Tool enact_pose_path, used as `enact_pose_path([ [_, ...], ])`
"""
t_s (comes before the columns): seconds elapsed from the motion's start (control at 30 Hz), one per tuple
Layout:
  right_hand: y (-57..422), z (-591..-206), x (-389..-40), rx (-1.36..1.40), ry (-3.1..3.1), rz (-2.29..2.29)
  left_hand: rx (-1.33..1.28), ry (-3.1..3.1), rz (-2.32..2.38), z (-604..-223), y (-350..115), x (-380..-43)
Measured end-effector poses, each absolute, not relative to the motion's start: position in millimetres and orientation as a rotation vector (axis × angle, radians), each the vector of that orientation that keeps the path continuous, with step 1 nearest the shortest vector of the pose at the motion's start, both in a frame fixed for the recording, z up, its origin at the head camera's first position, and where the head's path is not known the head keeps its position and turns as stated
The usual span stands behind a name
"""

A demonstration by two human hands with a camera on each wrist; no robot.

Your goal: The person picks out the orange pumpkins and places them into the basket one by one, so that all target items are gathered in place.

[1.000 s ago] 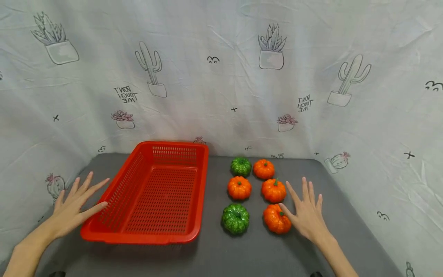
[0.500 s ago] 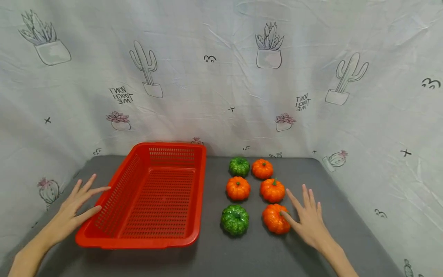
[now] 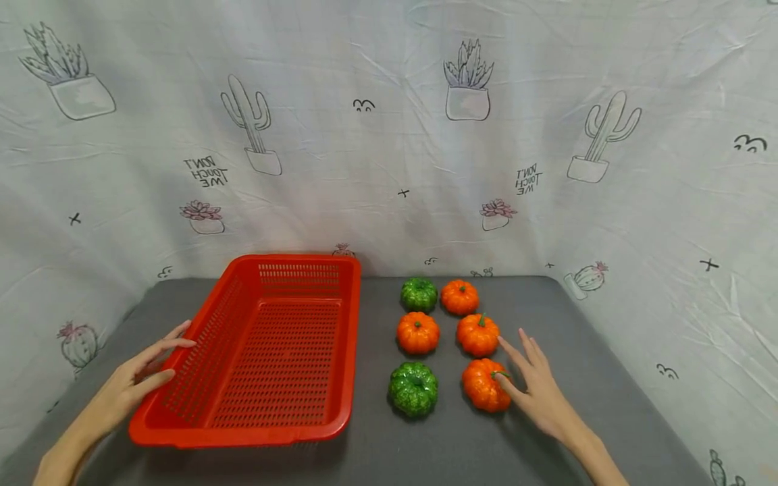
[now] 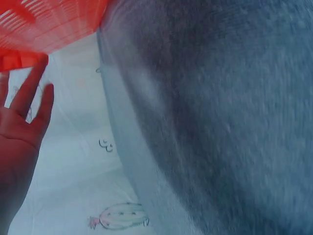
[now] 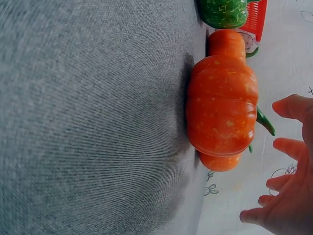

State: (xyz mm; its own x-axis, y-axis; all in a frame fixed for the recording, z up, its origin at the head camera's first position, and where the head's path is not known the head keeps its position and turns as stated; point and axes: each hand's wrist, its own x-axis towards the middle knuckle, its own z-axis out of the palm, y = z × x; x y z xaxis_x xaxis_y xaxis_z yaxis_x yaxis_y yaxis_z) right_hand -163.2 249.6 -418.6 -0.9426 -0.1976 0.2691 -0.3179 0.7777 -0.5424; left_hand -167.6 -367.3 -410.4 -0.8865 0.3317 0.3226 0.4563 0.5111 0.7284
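A red plastic basket (image 3: 243, 437) with slotted walls stands on the left of the grey table. My left hand (image 3: 124, 391) is at its left rim, fingertips and thumb reaching the edge, fingers extended. In the left wrist view, the fingers of that hand (image 4: 19, 142) come up beneath the basket's rim (image 4: 12, 61). On the other side, my right hand (image 3: 541, 395) hovers with spread fingers beside the nearest orange pumpkin (image 3: 483, 390), thumb over its green stem. The right wrist view shows a gap between this hand (image 5: 288, 196) and the pumpkin (image 5: 222, 105).
Right of the basket, more small pumpkins stand in two columns: a front green one (image 3: 413, 389), a back green one (image 3: 419, 295), and orange ones (image 3: 418, 333), (image 3: 478, 335), (image 3: 460, 298). A white cloth (image 3: 389, 135) printed with cacti hangs behind the table (image 3: 425, 452).
My left hand has come down onto the basket's left rim, its fingers closer together. My right hand has lowered slightly toward the nearest orange pumpkin. The view has shifted a little.
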Motion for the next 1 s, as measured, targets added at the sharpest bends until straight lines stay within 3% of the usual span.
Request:
enact_pose_path([
  [0.3,258,-423,-169,0.498,-2.731,0.975,-0.79,-2.515,-1.326,-411,-361,-171],
  [0.63,280,-436,-185,0.616,-2.778,1.748,-0.763,-2.517,-1.363,-409,-363,-174],
  [1.0,301,-442,-192,0.638,-2.652,2.031,-0.774,-2.489,-1.391,-416,-364,-173],
])
